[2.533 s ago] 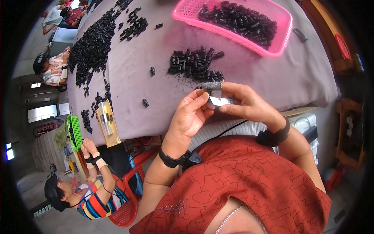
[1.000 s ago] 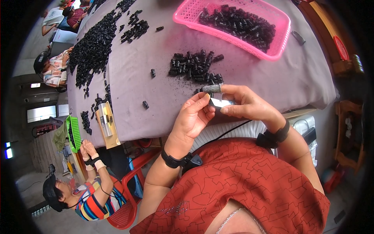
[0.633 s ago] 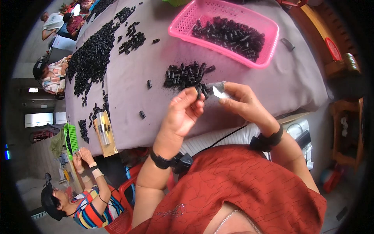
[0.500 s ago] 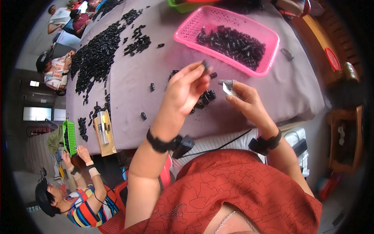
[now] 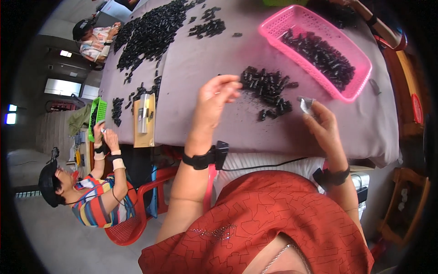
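Observation:
My left hand (image 5: 215, 98) is over the table, just left of a heap of short, shiny black pieces (image 5: 269, 89). Its fingers are curled together toward the thumb, and whatever may be between them is hidden. Right of the heap, my right hand (image 5: 323, 121) pinches a small flat silvery-grey piece (image 5: 306, 105) between thumb and fingers. What exactly that piece is stays unclear. Dark crumbs lie on the cloth around the heap. Beyond my right hand stands a pink plastic basket (image 5: 303, 59) partly filled with similar black pieces (image 5: 324, 59).
A grey cloth covers the table (image 5: 200, 59). A large black heap (image 5: 150, 36) spreads at the far left. Nearer lies a tan board (image 5: 145, 137) with a clear tube. At left a co-worker (image 5: 98, 196) sits in a red chair beside a green basket (image 5: 101, 109). A cable (image 5: 264, 166) runs from my left wristband.
My view has shifted, so the table things appear farther right. My left hand has moved left of the near heap; the black piece at its fingertips no longer shows. My right hand keeps its silvery-grey piece.

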The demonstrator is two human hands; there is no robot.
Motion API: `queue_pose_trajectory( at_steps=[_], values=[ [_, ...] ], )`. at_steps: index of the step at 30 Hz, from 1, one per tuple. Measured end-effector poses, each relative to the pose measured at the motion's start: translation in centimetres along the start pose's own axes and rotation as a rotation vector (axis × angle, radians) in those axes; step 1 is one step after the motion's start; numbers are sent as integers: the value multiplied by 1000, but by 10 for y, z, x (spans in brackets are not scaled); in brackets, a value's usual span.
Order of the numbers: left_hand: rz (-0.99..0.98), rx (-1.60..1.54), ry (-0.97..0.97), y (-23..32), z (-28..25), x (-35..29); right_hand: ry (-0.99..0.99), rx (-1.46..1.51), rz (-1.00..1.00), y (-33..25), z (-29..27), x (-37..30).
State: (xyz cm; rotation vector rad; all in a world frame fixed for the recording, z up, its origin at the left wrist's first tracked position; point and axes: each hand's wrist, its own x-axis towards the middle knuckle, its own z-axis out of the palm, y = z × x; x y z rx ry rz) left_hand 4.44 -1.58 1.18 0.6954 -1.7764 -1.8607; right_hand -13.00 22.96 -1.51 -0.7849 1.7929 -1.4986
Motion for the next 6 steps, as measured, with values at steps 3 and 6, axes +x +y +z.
queue_pose_trajectory(
  at_steps=[3, 6],
  values=[
    [3, 298, 347, -17, -66, -21, 1, -5, -17, 5, 2, 1],
    [-155, 829, 436, -29, -103, -34, 24, -8, -39, 11, 8, 1]
  ],
)
